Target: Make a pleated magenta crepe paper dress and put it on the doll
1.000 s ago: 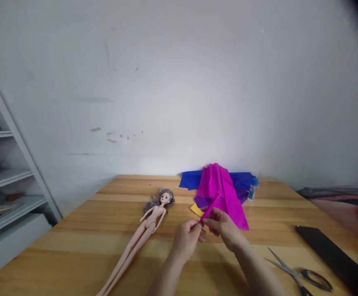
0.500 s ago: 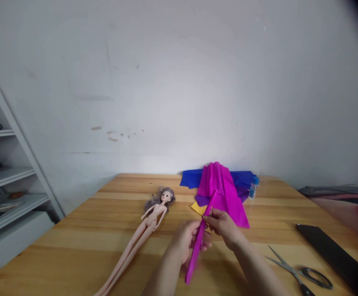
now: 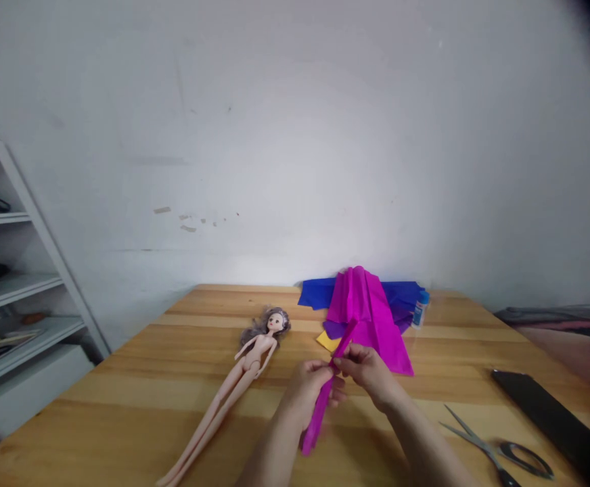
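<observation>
A narrow folded strip of magenta paper (image 3: 319, 414) slants upward between my hands, over the near part of the table. My left hand (image 3: 311, 389) grips it from the left, thumb on top and fingers behind. From the right, my right hand (image 3: 365, 368) pinches the strip near its middle with thumb and fingertips. Just beyond lies a larger magenta sheet (image 3: 376, 331) with crease lines, on top of blue sheets (image 3: 316, 293) and a yellow piece (image 3: 328, 341). An undressed doll (image 3: 254, 358) with grey-purple hair lies on its back left of my hands.
Open scissors (image 3: 482, 443) with black handles lie at the right front, beside a long black flat object (image 3: 543, 412). A glue stick (image 3: 419, 310) with a blue cap stands at the back right. A wall borders the wooden table (image 3: 137, 385); grey shelves (image 3: 46, 284) stand left.
The strip's near end has swung slightly left and up, and its lower part looks less flat. My left thumb has come closer to my right fingertips. Both hands keep hold.
</observation>
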`<state>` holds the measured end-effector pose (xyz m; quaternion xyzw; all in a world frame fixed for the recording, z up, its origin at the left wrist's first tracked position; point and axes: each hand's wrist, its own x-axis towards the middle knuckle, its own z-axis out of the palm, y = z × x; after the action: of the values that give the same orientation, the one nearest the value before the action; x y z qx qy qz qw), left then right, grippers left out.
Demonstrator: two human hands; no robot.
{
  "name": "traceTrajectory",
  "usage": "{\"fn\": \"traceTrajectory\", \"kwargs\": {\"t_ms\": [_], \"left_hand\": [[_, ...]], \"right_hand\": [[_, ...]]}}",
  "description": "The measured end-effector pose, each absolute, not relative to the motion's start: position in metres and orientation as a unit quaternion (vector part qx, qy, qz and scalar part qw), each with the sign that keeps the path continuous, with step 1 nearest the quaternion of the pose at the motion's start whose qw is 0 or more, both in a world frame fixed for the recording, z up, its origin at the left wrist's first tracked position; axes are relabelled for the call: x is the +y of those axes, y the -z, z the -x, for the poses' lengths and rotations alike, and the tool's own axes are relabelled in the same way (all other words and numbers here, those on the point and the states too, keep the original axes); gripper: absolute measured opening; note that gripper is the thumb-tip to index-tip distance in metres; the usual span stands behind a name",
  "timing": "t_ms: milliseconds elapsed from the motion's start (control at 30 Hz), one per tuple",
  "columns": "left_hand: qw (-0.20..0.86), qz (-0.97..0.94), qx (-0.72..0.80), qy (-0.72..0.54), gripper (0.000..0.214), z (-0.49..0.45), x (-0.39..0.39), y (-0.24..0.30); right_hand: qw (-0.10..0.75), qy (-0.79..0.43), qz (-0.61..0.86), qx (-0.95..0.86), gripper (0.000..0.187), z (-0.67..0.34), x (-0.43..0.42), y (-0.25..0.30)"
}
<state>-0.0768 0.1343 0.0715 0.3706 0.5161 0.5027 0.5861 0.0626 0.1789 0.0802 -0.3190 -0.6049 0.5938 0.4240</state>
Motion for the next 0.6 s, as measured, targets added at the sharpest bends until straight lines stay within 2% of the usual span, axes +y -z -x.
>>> {"fn": "traceTrajectory", "kwargs": {"t_ms": [267,433,600], "left_hand": [[0.582,-0.370,0.513,-0.511,0.031,0.0781,0.1356,-0.0678],[0.578,-0.365,0.511,-0.522,0.030,0.0785,0.1361,-0.0697],[0.602,-0.330,0.456,-0.565,0.027,0.0751,0.1338,-0.0764]], "right_hand": [[0.447,-0.569,0.318,-0.612,0.024,-0.0623,0.1813,-0.0807],[0.432,-0.570,0.303,-0.630,0.020,-0.0634,0.1796,-0.0797],[0.457,-0.520,0.295,-0.658,0.015,-0.0615,0.1757,-0.0850]]}}
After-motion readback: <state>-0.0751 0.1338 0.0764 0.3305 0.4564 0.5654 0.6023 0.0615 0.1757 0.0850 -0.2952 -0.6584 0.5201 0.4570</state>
